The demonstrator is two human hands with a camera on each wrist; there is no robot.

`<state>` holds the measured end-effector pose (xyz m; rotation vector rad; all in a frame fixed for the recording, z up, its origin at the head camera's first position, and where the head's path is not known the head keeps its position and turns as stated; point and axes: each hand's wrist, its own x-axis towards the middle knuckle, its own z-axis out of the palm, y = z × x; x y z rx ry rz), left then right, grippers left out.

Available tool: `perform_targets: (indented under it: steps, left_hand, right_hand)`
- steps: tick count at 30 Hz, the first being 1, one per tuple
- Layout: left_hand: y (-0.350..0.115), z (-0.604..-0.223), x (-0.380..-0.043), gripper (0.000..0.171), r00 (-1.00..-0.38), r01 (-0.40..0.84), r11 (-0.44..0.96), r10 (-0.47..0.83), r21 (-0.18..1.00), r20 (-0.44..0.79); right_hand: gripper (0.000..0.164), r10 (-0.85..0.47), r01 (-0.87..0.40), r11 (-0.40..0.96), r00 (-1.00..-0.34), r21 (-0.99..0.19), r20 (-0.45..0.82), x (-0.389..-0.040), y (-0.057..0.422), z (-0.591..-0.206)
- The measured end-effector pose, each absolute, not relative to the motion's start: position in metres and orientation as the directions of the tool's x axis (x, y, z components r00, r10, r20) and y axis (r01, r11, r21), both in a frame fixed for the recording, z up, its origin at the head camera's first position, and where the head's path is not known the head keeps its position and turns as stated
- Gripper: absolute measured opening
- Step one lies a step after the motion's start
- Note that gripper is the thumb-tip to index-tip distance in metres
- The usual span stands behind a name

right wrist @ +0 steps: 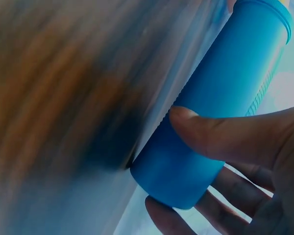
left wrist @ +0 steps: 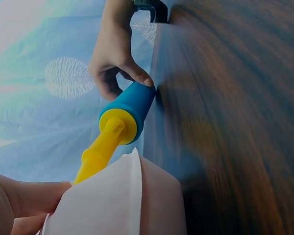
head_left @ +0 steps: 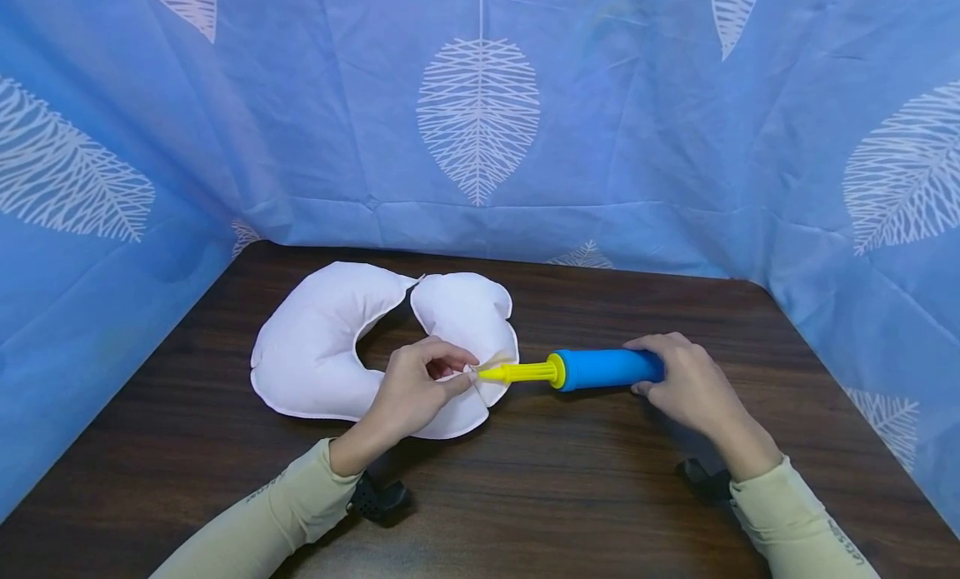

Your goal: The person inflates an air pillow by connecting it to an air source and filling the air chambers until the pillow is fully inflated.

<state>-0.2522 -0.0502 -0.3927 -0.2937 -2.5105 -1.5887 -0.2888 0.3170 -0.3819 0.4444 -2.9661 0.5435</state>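
A puffy white U-shaped neck pillow (head_left: 300, 354) lies on the table, its two ends meeting at the back. My left hand (head_left: 416, 383) pinches the pillow's valve at the front right, where the yellow nozzle (head_left: 528, 371) of a hand air pump meets it. The pump's blue barrel (head_left: 603, 369) points right, and my right hand (head_left: 693, 387) grips its far end. In the right wrist view the thumb (right wrist: 220, 134) presses along the blue barrel with fingers curled beneath. The valve itself is mostly hidden by the left fingertips.
The dark wooden table (head_left: 585, 496) extends around the pillow and pump. A blue curtain (head_left: 637, 129) with white leaf prints hangs behind and at both sides. Black wrist camera mounts (head_left: 382, 500) sit under both wrists.
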Motion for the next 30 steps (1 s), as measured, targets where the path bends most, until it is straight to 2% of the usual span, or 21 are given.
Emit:
perform_targets:
  steps: [6,21,30]
  left_hand:
    - [-0.049,-0.392,-0.253,0.015,-0.969,0.246,0.412,0.086,0.877,0.231]
    - [-0.051,-0.393,-0.251,0.014,-0.97,0.242,0.405,0.084,0.882,0.228]
    - [-0.051,-0.392,-0.252,0.015,-0.966,0.259,0.384,0.099,0.886,0.239]
  right_hand:
    - [0.049,-0.235,-0.268,0.906,-0.962,-0.327,0.137,-0.292,0.333,-0.382]
    - [0.05,-0.033,-0.072,0.954,-0.99,-0.292,0.138,-0.304,0.404,-0.382]
    - [0.05,-0.002,-0.039,0.957,-0.992,-0.289,0.129,-0.303,0.413,-0.382]
